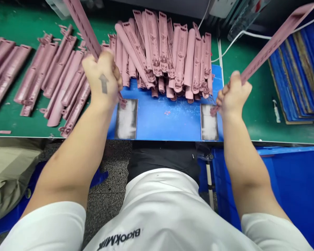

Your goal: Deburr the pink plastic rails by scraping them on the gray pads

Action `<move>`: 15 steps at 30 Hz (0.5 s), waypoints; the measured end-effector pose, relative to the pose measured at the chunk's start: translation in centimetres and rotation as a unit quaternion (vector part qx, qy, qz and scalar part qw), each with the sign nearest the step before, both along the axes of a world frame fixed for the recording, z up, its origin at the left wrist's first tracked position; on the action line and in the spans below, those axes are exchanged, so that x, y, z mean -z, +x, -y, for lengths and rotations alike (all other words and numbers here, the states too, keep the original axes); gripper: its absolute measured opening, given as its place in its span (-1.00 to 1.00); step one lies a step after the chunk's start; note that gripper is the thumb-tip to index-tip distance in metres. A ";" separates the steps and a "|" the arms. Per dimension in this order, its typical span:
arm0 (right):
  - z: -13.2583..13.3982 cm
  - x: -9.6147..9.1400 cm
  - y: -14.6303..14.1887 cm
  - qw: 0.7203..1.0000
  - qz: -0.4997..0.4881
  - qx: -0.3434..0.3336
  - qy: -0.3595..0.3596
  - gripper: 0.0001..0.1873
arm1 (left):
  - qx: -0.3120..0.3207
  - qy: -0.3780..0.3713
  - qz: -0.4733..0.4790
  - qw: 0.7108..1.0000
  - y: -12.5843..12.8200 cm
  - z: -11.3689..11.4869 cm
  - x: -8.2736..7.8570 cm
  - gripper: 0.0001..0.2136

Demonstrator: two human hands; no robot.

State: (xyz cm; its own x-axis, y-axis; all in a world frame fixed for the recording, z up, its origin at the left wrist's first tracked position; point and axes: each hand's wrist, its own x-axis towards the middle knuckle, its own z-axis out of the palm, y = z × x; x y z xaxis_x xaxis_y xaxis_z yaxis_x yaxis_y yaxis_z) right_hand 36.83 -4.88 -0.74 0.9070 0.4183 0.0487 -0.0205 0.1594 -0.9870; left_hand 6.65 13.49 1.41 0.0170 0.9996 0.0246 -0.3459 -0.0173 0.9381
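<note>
My left hand [103, 80] is closed in a fist round a long pink plastic strip [82, 26] that points up and to the left. My right hand [232, 96] grips another long pink strip [274, 40] that slants up to the right. Both hands hover over a blue board [162, 116] at the table's front edge. On the far part of that board lies a heap of pink moulded plastic parts [162, 55]. A second spread of the same pink parts [47, 75] lies on the green table [13, 118] to the left of my left hand.
A stack of blue flat sheets [300, 73] sits at the right. White cables [232, 42] run across the back. A blue bin [293, 184] stands below the table at right. Another person's trouser leg [7, 167] shows at lower left.
</note>
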 end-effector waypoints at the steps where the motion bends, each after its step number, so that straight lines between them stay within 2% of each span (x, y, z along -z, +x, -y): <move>1: 0.0 0.3 0.2 0.999 0.010 0.023 0.025 -0.44 | -0.018 0.015 0.001 1.000 -0.2 0.2 0.0 -0.51; 3: 0.1 1.1 0.8 0.997 0.034 0.040 0.058 -0.43 | -0.031 0.045 0.005 0.998 -0.8 0.4 0.1 -0.52; 7: -0.1 2.4 2.3 0.996 0.072 -0.045 0.011 -0.31 | 0.046 0.046 -0.042 0.997 -1.1 0.1 1.2 -0.54; 9: 0.0 2.4 2.2 0.995 0.096 -0.016 0.035 -0.27 | 0.021 0.064 -0.032 0.997 -1.0 0.3 1.8 -0.52; 11: 1.1 1.8 0.9 0.987 0.133 0.006 0.094 -0.22 | -0.012 0.113 -0.006 0.993 -1.7 1.4 2.2 -0.49; 12: 2.3 1.3 -0.2 0.981 0.152 -0.007 0.120 -0.20 | -0.006 0.143 0.002 0.990 -2.4 2.3 2.2 -0.46; 14: 5.0 0.5 -2.5 0.972 0.174 -0.066 0.140 -0.17 | 0.034 0.180 0.003 0.983 -4.0 4.3 2.2 -0.39; 15: 6.2 0.3 -3.3 0.975 0.170 -0.076 0.121 -0.17 | 0.057 0.177 -0.006 0.983 -4.5 5.0 2.1 -0.37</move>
